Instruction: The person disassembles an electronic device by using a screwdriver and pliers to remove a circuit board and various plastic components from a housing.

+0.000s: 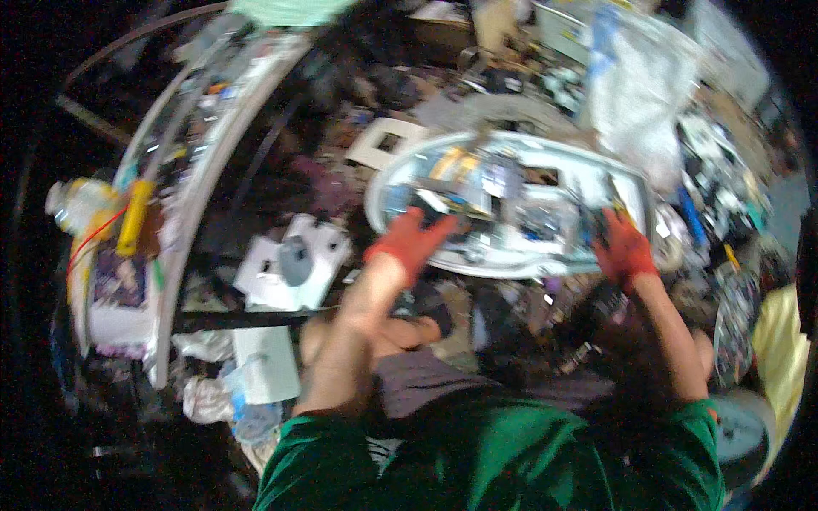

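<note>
A long, rounded white plastic tub (528, 271) lies across the space before me, with mixed small parts in it. My left hand (405, 241), in a red glove, reaches over the tub's near left side, fingers apart beside dark pieces (464, 223). At the tub's right end, my right hand (626, 249), also red-gloved, has its fingers parted over the contents. Blur hides whether the fingertips touch anything. Between the hands lies a clear plastic piece (545, 220); yellowish strips (456, 162) sit toward the far left of the tub.
Left of me, a long pale-edged trough (226, 136) holds small scraps, with a yellow cylinder (134, 217) near it. A white panel with a grey oval part (296, 260) lies nearer. Beyond the tub stands a whitish sack (639, 94); scrap heaps (724, 162) lie to the right.
</note>
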A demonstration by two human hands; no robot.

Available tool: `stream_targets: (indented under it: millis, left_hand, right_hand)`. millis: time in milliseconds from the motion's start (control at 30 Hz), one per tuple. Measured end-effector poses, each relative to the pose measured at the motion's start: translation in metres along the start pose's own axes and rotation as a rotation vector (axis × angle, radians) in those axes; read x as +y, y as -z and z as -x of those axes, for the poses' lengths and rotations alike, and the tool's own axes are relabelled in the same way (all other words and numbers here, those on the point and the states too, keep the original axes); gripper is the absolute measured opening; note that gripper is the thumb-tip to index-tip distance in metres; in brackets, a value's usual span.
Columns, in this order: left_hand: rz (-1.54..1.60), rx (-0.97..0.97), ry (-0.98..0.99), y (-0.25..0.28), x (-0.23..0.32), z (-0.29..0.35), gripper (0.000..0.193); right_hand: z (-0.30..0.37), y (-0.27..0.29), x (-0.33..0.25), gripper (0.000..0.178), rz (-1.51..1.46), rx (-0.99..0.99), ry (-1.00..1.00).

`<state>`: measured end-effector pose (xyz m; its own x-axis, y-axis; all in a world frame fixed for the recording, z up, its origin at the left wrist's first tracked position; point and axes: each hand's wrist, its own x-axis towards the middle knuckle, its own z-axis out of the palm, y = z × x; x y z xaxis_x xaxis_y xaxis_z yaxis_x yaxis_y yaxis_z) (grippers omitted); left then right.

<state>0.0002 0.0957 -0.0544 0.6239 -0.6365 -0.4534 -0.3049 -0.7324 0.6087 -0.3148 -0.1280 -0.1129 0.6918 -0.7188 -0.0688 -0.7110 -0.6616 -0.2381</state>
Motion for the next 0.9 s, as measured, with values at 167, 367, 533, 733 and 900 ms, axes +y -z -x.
stream_targets:
  millis: [167, 367, 533, 733, 900]
  left_hand:
    - [0.284, -0.003, -0.048, -0.009, -0.025, -0.011, 0.091]
    - [0.416, 0.191, -0.522, -0.005, -0.017, 0.006, 0.057]
    - [1.254, -0.216, -0.721, 0.008, 0.007, 0.022, 0.051]
    - [1.569, -0.388, -0.446, 0.013, 0.023, 0.032, 0.086]
    - [1.593, -0.370, -0.371, 0.009, 0.028, 0.026, 0.094]
  right_hand:
    - [0.019, 0.031, -0.014, 0.044, -0.531, 0.240, 0.104]
    - [0.052, 0.067, -0.070, 0.043, -0.897, 0.034, 0.312]
    - [0.049, 0.076, -0.090, 0.044, -0.773, 0.266, 0.480]
    - [0.057, 0.089, -0.090, 0.047, -0.701, 0.182, 0.503]
    - [0.065, 0.090, -0.099, 0.049, -0.732, 0.125, 0.530]
